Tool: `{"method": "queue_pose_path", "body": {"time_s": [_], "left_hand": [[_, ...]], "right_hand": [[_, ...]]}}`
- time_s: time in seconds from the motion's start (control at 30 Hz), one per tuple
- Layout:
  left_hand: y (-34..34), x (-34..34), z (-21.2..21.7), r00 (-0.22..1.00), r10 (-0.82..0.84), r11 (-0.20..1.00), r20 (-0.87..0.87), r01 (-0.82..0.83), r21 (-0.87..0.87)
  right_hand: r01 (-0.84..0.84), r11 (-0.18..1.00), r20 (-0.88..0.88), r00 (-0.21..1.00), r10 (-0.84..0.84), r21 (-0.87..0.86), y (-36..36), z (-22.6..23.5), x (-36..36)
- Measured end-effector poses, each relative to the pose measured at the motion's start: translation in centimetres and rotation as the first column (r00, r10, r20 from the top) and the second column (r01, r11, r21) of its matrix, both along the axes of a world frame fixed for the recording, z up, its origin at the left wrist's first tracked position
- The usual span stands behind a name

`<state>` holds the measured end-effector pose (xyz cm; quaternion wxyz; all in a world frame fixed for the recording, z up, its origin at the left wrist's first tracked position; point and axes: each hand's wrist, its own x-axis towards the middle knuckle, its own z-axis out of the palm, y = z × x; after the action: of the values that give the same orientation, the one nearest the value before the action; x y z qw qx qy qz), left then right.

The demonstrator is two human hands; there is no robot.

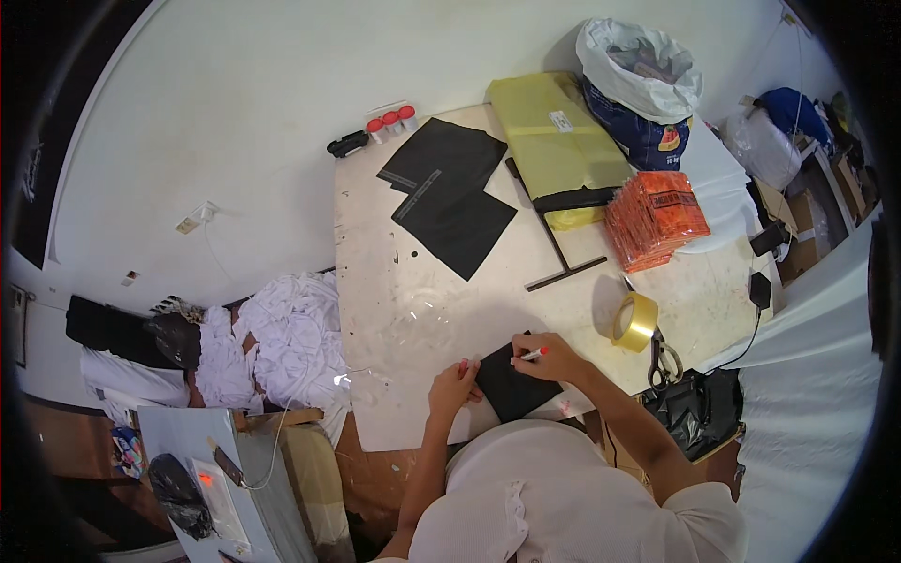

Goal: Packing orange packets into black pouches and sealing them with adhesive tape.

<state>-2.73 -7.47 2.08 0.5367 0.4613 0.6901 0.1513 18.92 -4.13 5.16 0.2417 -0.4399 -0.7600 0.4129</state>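
A stack of orange flat packets sits right of centre on the pale table, just below a long yellow wrapped parcel bearing a small white label, while a white plastic sack slumps over a blue printed bag at the upper right of the frame. Three red-capped white containers line the table's far edge at upper centre, beside a small black device. Two black sheets lie overlapped in the middle of the table, a black T-shaped bar runs to their right, and a roll of clear yellowish tape stands above a pair of scissors at centre right. White cloth is heaped on the floor at the left. At lower centre a small black piece lies on the table's near edge, between the two hands and touching both. The left hand presses its curled fingers on the piece's left edge; the right hand is closed around a red-and-white pen over its upper right corner.
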Motion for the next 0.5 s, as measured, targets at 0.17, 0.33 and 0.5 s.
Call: {"method": "queue_pose_path", "body": {"time_s": [0.17, 0.33, 0.5], "left_hand": [[0.03, 0.03, 0.15, 1.0, -0.001, 1.0, 0.004, 0.001, -0.009], [-0.01, 0.2, 0.63, 1.0, -0.007, 1.0, -0.023, 0.007, -0.02], [0.01, 0.22, 0.81, 1.0, -0.001, 1.0, 0.003, 0.001, -0.025]], "right_hand": [[0.022, 1.0, 0.009, 1.0, -0.022, 0.023, 0.1, -0.08, 0.29], [0.147, 0.989, -0.081, 0.986, -0.147, -0.016, 0.28, -0.25, 0.39], [0.139, 0.99, 0.017, 0.99, -0.139, 0.002, 0.4, 0.17, 0.66]]}}
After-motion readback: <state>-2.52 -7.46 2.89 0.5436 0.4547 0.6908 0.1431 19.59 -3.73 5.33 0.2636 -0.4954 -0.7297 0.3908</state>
